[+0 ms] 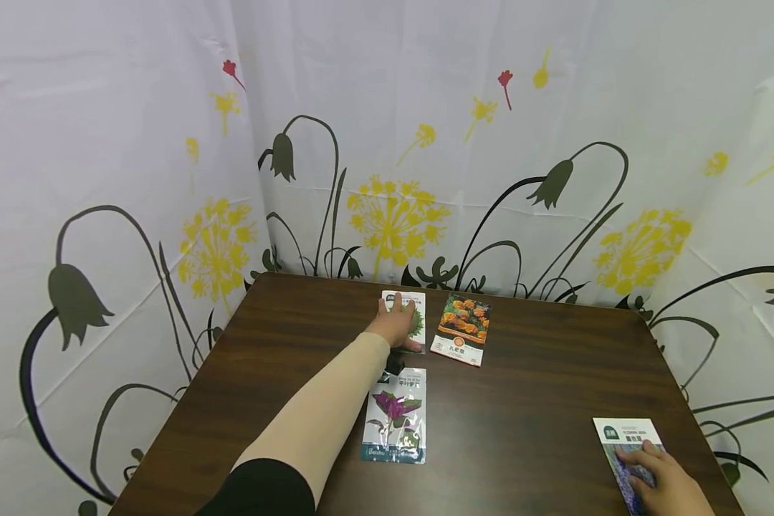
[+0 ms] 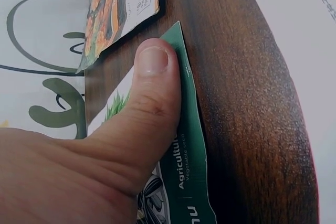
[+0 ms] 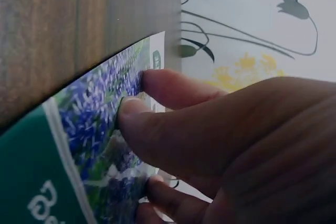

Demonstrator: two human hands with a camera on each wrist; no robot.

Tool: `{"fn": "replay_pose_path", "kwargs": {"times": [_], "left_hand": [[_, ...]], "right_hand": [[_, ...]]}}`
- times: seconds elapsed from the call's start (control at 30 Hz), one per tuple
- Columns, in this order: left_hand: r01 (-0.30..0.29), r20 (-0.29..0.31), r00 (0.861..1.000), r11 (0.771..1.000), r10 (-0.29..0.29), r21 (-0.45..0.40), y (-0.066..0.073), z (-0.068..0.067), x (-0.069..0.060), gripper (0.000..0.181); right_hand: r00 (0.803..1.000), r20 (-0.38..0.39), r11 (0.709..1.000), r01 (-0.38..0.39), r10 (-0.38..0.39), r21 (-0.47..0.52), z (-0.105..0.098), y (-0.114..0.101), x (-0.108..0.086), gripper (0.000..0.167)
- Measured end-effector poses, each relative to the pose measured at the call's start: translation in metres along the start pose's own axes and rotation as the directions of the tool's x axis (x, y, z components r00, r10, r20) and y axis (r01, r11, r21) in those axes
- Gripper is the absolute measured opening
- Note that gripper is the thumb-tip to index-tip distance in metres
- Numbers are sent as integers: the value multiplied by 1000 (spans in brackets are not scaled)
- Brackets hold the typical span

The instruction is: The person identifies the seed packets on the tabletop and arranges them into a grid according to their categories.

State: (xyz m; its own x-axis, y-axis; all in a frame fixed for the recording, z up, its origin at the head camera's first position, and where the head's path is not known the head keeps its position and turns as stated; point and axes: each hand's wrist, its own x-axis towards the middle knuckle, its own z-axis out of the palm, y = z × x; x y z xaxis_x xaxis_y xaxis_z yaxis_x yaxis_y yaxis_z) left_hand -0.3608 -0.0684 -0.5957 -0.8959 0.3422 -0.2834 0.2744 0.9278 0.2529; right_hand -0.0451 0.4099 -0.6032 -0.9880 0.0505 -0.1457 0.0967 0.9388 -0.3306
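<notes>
At the far side of the table, my left hand [image 1: 395, 327] rests with spread fingers on a white seed packet [image 1: 418, 304] with a green plant picture. In the left wrist view its straight thumb lies across that packet's green lower band [image 2: 193, 145]. My right hand [image 1: 669, 481] touches a seed packet [image 1: 628, 433] with purple-blue flowers at the near right. Its thumb and fingertips lie on the flower picture [image 3: 94, 108] in the right wrist view. Part of each touched packet is hidden under the hand.
Just right of the left hand lies an orange-flower seed packet [image 1: 462, 330]. Nearer, below the left wrist, is a shiny packet [image 1: 395, 419] with a magenta plant. The dark wooden table [image 1: 522, 401] backs onto a white flower-printed curtain [image 1: 387, 86].
</notes>
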Motion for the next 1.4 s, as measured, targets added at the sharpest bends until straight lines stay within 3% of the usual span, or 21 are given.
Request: {"fn": "replay_pose_path", "kwargs": {"times": [0.23,0.53,0.77,0.9,1.07,1.4], "left_hand": [[0,13,1000,1000,0,-4,1,1,5,131],[42,37,999,998,-40,-39,-4,5,12,130],[14,24,1000,1000,-13,-11,-2,3,4,129],[14,25,1000,1000,-13,-15,-7,8,19,133],[1,42,999,1000,0,-13,-14,16,27,134],[15,78,997,1000,-15,-2,-13,15,30,132]], "right_hand": [[1000,17,1000,4,-3,-26,-7,-5,4,42],[999,27,999,-40,41,-20,-13,-18,3,38],[1000,-2,1000,-22,22,-20,-12,-23,0,35],[1000,-20,999,-22,21,-26,-13,-30,4,35],[999,-37,998,5,-7,-58,-12,-41,6,31],[1000,-12,995,-21,20,-101,-9,-58,16,34]]}}
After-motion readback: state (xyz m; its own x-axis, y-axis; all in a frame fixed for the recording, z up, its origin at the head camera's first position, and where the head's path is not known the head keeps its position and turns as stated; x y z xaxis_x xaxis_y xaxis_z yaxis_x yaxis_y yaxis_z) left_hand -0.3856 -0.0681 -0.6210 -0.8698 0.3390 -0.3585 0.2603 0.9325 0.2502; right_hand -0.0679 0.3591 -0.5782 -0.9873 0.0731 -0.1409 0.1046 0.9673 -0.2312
